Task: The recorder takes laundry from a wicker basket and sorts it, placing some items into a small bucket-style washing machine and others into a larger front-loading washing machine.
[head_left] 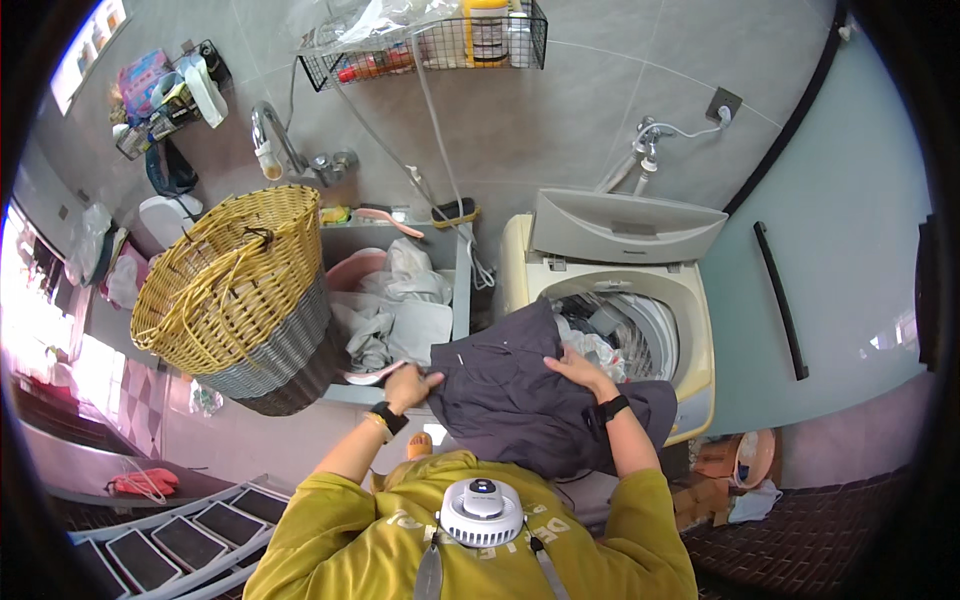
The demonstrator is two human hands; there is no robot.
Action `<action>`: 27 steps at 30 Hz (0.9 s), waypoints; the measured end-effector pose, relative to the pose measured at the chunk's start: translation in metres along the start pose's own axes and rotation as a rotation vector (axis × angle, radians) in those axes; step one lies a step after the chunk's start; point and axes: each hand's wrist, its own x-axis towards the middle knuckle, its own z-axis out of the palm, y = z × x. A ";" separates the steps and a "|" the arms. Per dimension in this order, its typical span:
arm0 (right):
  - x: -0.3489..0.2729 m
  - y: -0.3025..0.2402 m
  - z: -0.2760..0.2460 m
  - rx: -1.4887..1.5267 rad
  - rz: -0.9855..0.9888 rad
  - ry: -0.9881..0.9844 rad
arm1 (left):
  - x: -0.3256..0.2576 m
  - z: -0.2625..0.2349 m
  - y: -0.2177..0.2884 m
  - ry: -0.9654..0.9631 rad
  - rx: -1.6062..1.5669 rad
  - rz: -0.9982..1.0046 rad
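Here, the left hand's (408, 388) grip pinches one edge of the dark garment (500, 385), the right hand's (582, 371) its upper side, before the open washing machine (697, 340); ideally both pull gently apart, smoothing creases.

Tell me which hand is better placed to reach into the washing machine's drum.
Probably the right hand: it is at the dark garment, just beside the open washing machine. The left hand is farther away, near the sink.

Home laundry area, washing machine (692, 315), sink (463, 300)
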 end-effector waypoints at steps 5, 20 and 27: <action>-0.015 0.036 -0.022 -0.072 -0.021 0.074 | -0.006 0.048 -0.011 -0.098 -0.054 0.177; -0.097 -0.165 -0.164 0.516 -0.246 0.784 | -0.029 -0.084 0.150 -0.405 -1.584 0.285; -0.097 -0.185 -0.215 0.922 -0.424 0.765 | -0.060 -0.086 0.195 -0.035 -0.107 0.781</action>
